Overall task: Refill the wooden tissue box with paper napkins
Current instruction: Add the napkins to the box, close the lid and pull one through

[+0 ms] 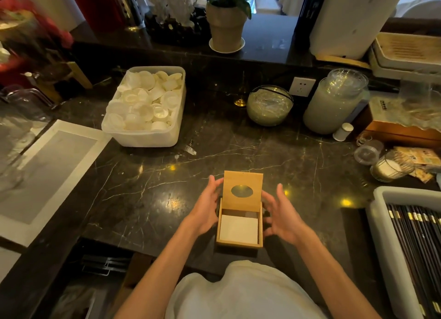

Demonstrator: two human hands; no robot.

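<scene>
The wooden tissue box [238, 243] stands near the front edge of the dark marble counter. Its hinged lid [243, 183] with an oval hole is tipped up and back. White paper napkins [238, 229] lie flat inside and fill most of the box. My left hand [205, 206] is at the box's left side, fingers spread, its fingertips near the lid's left edge. My right hand [281, 216] hovers just off the right side, fingers apart, holding nothing.
A white tub of small cups [145, 137] stands at the back left, a glass bowl [269, 106] and a tall jar [334, 103] at the back right. A white tray of chopsticks [379, 223] sits at the right, a white-framed board [52, 170] at the left.
</scene>
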